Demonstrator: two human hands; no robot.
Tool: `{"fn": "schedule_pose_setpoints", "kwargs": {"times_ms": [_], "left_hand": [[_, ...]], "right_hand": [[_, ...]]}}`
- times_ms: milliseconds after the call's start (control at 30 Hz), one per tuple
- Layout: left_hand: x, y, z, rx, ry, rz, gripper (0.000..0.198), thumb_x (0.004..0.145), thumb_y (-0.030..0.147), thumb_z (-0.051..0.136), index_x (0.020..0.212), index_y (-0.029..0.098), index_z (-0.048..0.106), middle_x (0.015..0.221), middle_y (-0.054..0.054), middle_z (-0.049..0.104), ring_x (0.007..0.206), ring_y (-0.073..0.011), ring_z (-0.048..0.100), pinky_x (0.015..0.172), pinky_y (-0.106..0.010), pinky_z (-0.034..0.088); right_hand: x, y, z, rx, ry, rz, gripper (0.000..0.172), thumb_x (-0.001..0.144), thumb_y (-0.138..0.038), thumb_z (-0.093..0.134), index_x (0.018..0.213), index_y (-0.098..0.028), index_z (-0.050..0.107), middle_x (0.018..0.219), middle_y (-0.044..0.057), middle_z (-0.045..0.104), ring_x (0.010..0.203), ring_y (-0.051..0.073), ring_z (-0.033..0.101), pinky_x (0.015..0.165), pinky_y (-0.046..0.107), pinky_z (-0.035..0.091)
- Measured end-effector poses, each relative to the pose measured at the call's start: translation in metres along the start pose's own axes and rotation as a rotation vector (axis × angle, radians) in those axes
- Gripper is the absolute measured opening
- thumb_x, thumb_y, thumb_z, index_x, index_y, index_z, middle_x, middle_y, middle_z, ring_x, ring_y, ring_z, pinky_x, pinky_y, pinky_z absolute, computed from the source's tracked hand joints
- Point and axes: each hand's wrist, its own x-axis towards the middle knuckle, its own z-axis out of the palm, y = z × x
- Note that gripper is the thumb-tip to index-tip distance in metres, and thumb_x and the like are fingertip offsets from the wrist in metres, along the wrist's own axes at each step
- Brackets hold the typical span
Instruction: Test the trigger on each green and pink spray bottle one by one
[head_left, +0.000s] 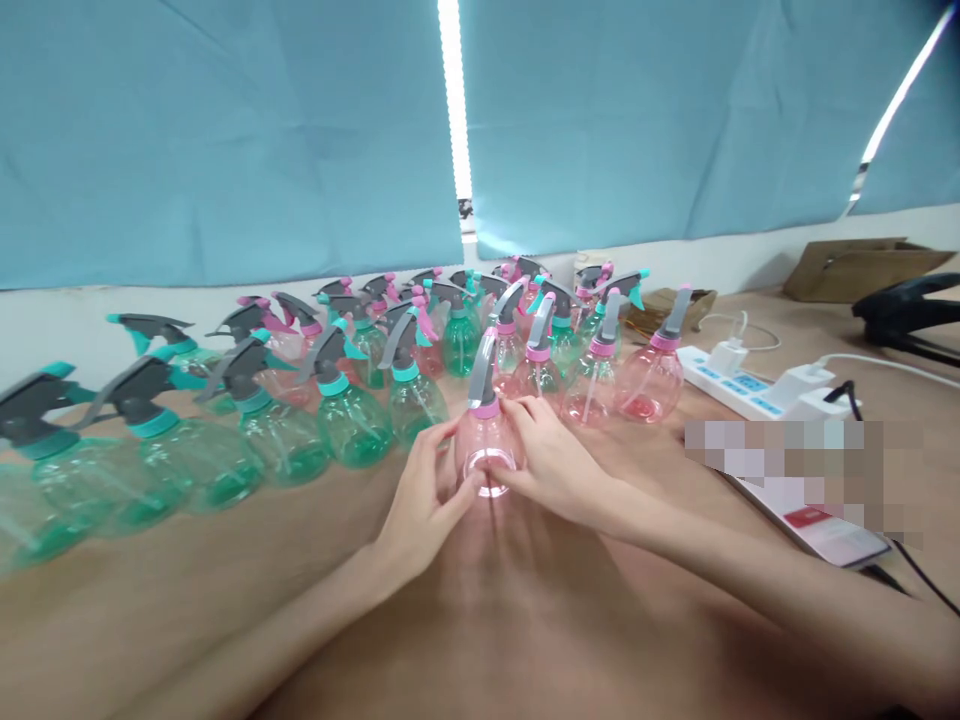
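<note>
A clear pink spray bottle (489, 440) with a pink collar and grey trigger head stands upright in front of me, held between both hands. My left hand (429, 495) wraps its left side, thumb at the front near the base. From the right, my right hand (551, 455) closes round the other side, fingers behind and thumb in front. Just behind it is a row of pink spray bottles, among them one at the right end (652, 380). Green spray bottles (352, 425) with teal collars line the left side.
More spray bottles crowd the back by the wall. A white power strip (742, 385) with plugs and cables lies at right, near a phone (832, 530). Farther back are a cardboard box (862, 270) and a black object (911, 315). Blue curtains (225, 130) hang behind.
</note>
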Motion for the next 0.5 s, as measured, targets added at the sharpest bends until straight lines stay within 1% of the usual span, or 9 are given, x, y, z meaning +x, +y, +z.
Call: {"fn": "schedule_pose_setpoints", "kwargs": {"times_ms": [67, 133, 167, 267, 367, 500], "left_hand": [[-0.013, -0.008, -0.004, 0.053, -0.003, -0.092, 0.04, 0.093, 0.035, 0.052, 0.129, 0.024, 0.039, 0.137, -0.011, 0.046, 0.127, -0.026, 0.046, 0.106, -0.049, 0.037], [-0.02, -0.015, -0.008, 0.085, -0.01, -0.182, 0.038, 0.093, 0.034, 0.051, 0.127, 0.024, 0.04, 0.135, -0.01, 0.048, 0.125, -0.0261, 0.048, 0.105, -0.049, 0.039], [-0.022, -0.017, -0.01, 0.094, -0.022, -0.205, 0.036, 0.092, 0.033, 0.051, 0.126, 0.024, 0.042, 0.134, -0.009, 0.05, 0.124, -0.0256, 0.05, 0.104, -0.048, 0.04], [-0.022, -0.021, -0.012, 0.127, -0.095, -0.178, 0.031, 0.091, 0.029, 0.051, 0.122, 0.024, 0.046, 0.128, -0.007, 0.053, 0.12, -0.0234, 0.052, 0.103, -0.044, 0.041], [-0.022, -0.022, -0.011, 0.195, -0.183, -0.127, 0.033, 0.089, 0.023, 0.052, 0.122, 0.023, 0.047, 0.127, -0.007, 0.052, 0.12, -0.0228, 0.05, 0.103, -0.042, 0.041], [-0.024, -0.024, -0.01, 0.275, -0.217, -0.103, 0.037, 0.088, 0.019, 0.051, 0.124, 0.023, 0.044, 0.13, -0.008, 0.049, 0.123, -0.0228, 0.048, 0.104, -0.043, 0.04]], "right_hand": [[0.005, 0.003, 0.001, -0.047, 0.011, 0.004, 0.056, 0.082, -0.041, 0.064, 0.127, -0.013, 0.046, 0.111, 0.017, 0.055, 0.109, 0.034, 0.052, 0.089, 0.053, 0.048], [0.01, 0.006, 0.005, -0.103, 0.028, 0.001, 0.057, 0.084, -0.047, 0.06, 0.128, -0.015, 0.045, 0.111, 0.016, 0.055, 0.109, 0.035, 0.051, 0.087, 0.053, 0.048], [0.013, 0.008, 0.006, -0.13, 0.035, 0.0, 0.057, 0.085, -0.048, 0.058, 0.129, -0.014, 0.045, 0.11, 0.016, 0.056, 0.109, 0.035, 0.051, 0.086, 0.053, 0.048], [0.023, 0.012, 0.012, -0.185, 0.042, 0.011, 0.059, 0.087, -0.047, 0.057, 0.131, -0.011, 0.044, 0.11, 0.017, 0.057, 0.109, 0.035, 0.051, 0.085, 0.051, 0.049], [0.032, 0.013, 0.016, -0.203, 0.044, 0.029, 0.059, 0.087, -0.043, 0.057, 0.133, -0.009, 0.043, 0.112, 0.018, 0.058, 0.107, 0.034, 0.052, 0.085, 0.049, 0.05], [0.041, 0.01, 0.018, -0.239, 0.025, 0.082, 0.065, 0.083, -0.039, 0.065, 0.135, -0.008, 0.041, 0.12, 0.02, 0.058, 0.109, 0.033, 0.054, 0.084, 0.045, 0.05]]}}
